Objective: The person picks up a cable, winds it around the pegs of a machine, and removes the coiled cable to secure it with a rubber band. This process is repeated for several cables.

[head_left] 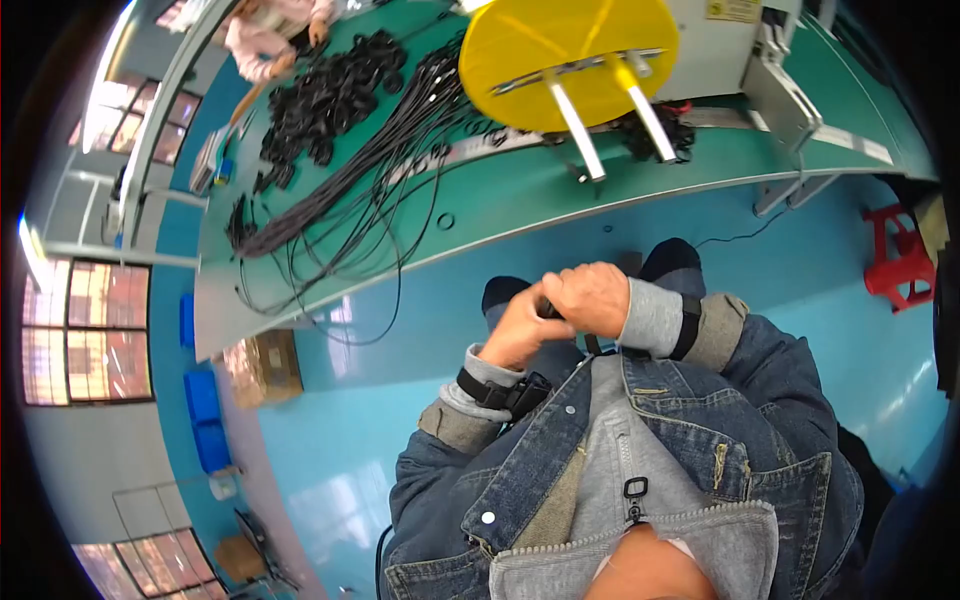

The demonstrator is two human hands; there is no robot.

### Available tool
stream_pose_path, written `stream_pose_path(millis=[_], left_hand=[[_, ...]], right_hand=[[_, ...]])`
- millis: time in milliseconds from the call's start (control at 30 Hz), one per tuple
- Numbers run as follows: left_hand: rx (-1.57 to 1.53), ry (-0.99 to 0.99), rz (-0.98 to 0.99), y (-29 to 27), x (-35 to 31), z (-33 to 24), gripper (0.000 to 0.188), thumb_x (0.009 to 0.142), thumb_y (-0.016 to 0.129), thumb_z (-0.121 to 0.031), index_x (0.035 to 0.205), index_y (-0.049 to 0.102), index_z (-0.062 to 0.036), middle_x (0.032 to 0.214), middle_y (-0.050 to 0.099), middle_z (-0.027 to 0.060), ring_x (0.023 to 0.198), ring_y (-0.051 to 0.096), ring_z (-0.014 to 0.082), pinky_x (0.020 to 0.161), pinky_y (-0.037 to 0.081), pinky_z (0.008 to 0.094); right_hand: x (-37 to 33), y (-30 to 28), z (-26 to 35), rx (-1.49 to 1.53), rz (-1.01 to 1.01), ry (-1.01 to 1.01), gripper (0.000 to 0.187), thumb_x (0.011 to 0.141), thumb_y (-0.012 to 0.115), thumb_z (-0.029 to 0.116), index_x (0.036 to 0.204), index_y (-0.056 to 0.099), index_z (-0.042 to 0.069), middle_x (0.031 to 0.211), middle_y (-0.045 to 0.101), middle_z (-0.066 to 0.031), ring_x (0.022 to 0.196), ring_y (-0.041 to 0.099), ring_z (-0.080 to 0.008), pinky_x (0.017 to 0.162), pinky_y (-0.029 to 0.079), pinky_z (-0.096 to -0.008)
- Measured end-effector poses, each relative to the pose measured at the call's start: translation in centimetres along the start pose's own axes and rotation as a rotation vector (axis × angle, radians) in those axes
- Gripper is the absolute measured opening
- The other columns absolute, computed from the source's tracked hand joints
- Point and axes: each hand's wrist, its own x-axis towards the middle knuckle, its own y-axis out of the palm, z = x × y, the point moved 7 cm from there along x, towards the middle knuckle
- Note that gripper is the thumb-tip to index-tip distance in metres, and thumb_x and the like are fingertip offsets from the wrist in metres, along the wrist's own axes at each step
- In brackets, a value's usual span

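Observation:
In front of my body, short of the bench's near edge, my two hands meet. My left hand is closed, its fingers curled round a small dark thing that mostly disappears between the hands. Pressed against it, my right hand is closed too, knuckles up. What the dark thing is cannot be made out. On the green bench beyond lies a long bundle of black cables, with loose ends hanging over the near edge. Behind the bundle is a heap of coiled black cables.
A yellow disc with two metal rods projects over the bench, beside a light machine housing. A red stool stands at the right. Left are a cardboard box and blue bins. Another person's hand is across the bench.

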Motion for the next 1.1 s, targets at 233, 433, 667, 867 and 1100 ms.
stream_pose_path(millis=[233,433,667,867,1100], left_hand=[[-0.342,-0.006,-0.238,-4.6,-4.7,-0.2,0.037,0.072,0.064,-0.008,0.104,0.049,0.0032,0.095,0.059,0.0121,0.089,0.058,0.0199,0.074,0.047,0.0298],[0.085,-0.154,-0.469,-7.1,-6.2,0.8,0.039,0.072,0.066,-0.010,0.104,0.049,0.0033,0.088,0.060,0.0091,0.081,0.061,0.0225,0.067,0.048,0.0329],[0.486,0.209,-0.822,-7.6,-7.1,-1.3,0.028,0.070,0.065,-0.008,0.094,0.054,0.0008,0.083,0.060,0.0057,0.070,0.061,0.0213,0.061,0.049,0.0318],[-0.259,0.016,-0.286,-6.6,-4.8,1.8,0.032,0.069,0.068,-0.005,0.096,0.052,-0.0030,0.082,0.058,0.0045,0.064,0.053,0.0111,0.048,0.041,0.0245],[-0.568,0.082,-0.351,-9.4,-5.5,2.5,0.034,0.072,0.065,-0.003,0.102,0.049,-0.0034,0.079,0.052,0.0021,0.058,0.043,0.0085,0.046,0.034,0.0211]], right_hand=[[5.2,1.9,2.6,0.209,0.011,-0.074,0.014,0.069,0.055,0.009,0.074,0.043,0.002,0.056,0.054,-0.0136,0.052,0.058,-0.0303,0.044,0.045,-0.0387],[6.6,2.7,4.0,0.119,-0.027,-0.127,0.014,0.069,0.055,0.009,0.075,0.043,0.002,0.059,0.055,-0.0140,0.055,0.058,-0.0303,0.045,0.046,-0.0384],[6.9,3.0,3.8,0.137,-0.117,-0.087,0.015,0.069,0.056,0.010,0.076,0.044,0.002,0.060,0.054,-0.0130,0.055,0.058,-0.0301,0.047,0.047,-0.0373],[8.2,4.4,3.9,0.213,0.141,-0.074,0.018,0.070,0.057,0.013,0.078,0.045,0.002,0.063,0.056,-0.0141,0.057,0.058,-0.0326,0.051,0.047,-0.0398],[15.4,1.9,-0.7,0.193,-0.161,-0.097,0.018,0.076,0.057,0.014,0.089,0.052,0.004,0.081,0.057,-0.0115,0.073,0.056,-0.0309,0.061,0.045,-0.0408]])
